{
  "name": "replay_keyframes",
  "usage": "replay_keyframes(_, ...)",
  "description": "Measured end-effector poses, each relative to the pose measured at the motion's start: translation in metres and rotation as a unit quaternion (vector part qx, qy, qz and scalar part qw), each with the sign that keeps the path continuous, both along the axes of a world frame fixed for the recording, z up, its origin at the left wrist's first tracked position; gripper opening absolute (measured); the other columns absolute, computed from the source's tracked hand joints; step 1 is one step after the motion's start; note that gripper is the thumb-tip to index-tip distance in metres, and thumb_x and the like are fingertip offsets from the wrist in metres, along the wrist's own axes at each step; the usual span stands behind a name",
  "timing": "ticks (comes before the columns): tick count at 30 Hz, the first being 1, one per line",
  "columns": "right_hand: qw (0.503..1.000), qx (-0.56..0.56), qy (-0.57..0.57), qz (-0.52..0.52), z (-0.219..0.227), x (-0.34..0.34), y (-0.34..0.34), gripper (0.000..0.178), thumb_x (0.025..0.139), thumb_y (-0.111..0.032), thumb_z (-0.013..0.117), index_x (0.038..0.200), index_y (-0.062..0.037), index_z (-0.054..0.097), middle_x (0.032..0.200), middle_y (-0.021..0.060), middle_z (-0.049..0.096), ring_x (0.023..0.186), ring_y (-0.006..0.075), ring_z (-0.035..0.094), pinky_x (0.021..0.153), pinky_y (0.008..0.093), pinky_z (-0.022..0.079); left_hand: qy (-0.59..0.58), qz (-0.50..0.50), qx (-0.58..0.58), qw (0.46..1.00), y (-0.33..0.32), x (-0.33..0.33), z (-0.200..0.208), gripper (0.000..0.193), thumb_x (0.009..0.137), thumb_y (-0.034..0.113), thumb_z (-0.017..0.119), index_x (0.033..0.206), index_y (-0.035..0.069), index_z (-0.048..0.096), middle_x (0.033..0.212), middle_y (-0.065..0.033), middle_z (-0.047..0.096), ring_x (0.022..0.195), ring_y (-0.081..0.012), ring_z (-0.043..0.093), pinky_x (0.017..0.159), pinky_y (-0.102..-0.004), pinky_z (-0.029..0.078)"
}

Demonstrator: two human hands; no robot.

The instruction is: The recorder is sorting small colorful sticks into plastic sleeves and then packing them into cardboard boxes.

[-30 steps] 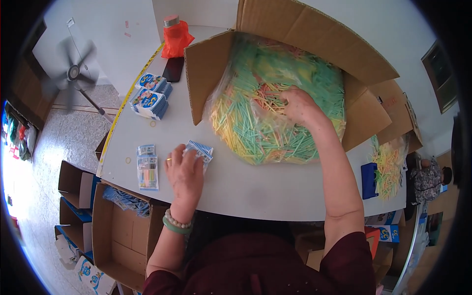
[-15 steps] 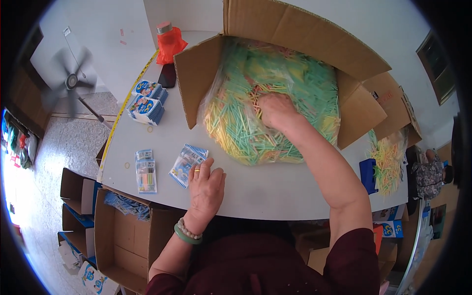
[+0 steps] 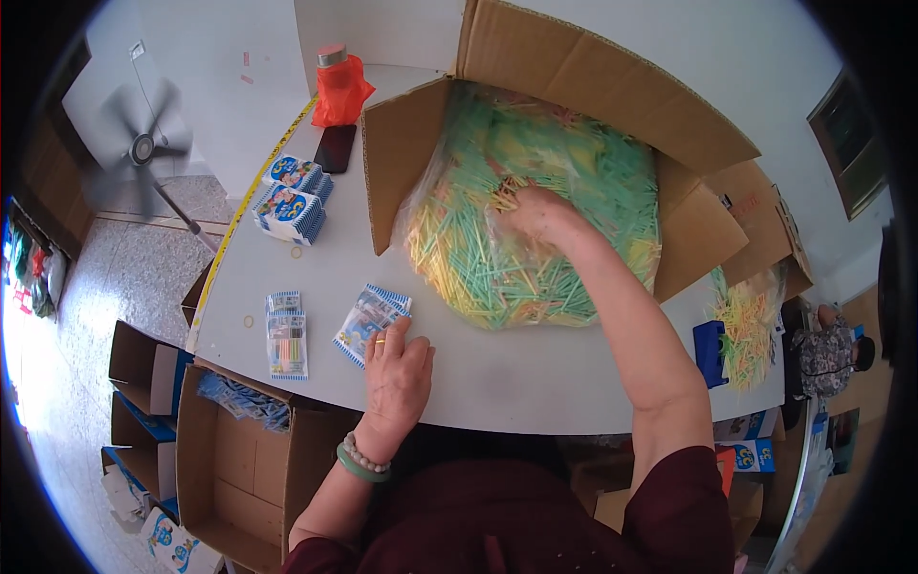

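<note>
A clear plastic bag (image 3: 442,172) in the big open cardboard box holds a heap of thin green, yellow and pink sticks (image 3: 469,253). My right hand (image 3: 543,218) reaches into the heap, its fingers curled round some sticks and partly hidden among them. On the table, my left hand (image 3: 399,373) lies loosely bent, fingers a little apart, nothing gripped. Its fingertips are at the lower edge of blue-and-white packets (image 3: 371,318), which overlap each other. Further left lie clear-fronted packets (image 3: 287,342) with coloured sticks showing inside.
Stacked packets (image 3: 292,210) stand at the far left, near a phone (image 3: 335,148) and a red-bagged bottle (image 3: 340,91). A blue holder (image 3: 709,352) and loose sticks (image 3: 749,340) are at the right. Below the table's left edge is a carton (image 3: 244,469); a fan (image 3: 142,148) spins beyond.
The whole view has shifted slightly. My right hand has turned a little among the sticks, with its fingers further down. My left hand stays beside the packets.
</note>
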State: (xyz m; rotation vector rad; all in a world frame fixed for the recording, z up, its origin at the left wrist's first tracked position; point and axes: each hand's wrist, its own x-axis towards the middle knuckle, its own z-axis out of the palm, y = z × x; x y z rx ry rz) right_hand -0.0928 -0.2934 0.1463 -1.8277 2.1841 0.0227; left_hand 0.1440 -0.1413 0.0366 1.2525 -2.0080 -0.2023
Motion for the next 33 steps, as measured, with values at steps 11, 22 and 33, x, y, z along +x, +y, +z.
replay_keyframes(11,0.972,-0.153,0.174,0.039,-0.028,0.016,0.014,0.054,0.09,-0.038,0.045,0.134,-0.0066,0.046,0.117,0.0233,0.06,0.106,0.0366,0.06,0.093,0.0411,0.046,0.001,-0.009,0.009,1.0,0.004,-0.001,-0.004,0.009,0.078,0.007,0.066,0.081,0.003,0.059,0.117,-0.0181,0.052,0.102,-0.0351,0.053,0.093,-0.0475,0.04)
replay_keyframes(22,0.977,-0.193,-0.091,0.013,-0.016,-0.041,-0.004,0.03,0.091,-0.016,0.048,0.115,0.0015,0.049,0.119,0.0262,0.055,0.108,0.0392,0.056,0.091,0.0415,0.044,-0.016,-0.012,0.002,1.0,0.011,0.006,-0.003,0.013,0.074,0.004,0.069,0.085,0.002,0.062,0.117,-0.0187,0.054,0.1,-0.0361,0.054,0.088,-0.0448,0.043)
replay_keyframes(33,0.978,-0.194,-0.05,0.054,0.013,-0.018,0.023,0.017,0.091,-0.016,0.051,0.1,-0.0025,0.046,0.098,0.0259,0.058,0.091,0.0404,0.057,0.075,0.0459,0.044,-0.001,-0.024,0.011,1.0,0.01,0.001,-0.004,0.009,0.076,0.006,0.066,0.077,0.003,0.057,0.117,-0.0192,0.052,0.101,-0.0383,0.052,0.089,-0.0462,0.042)
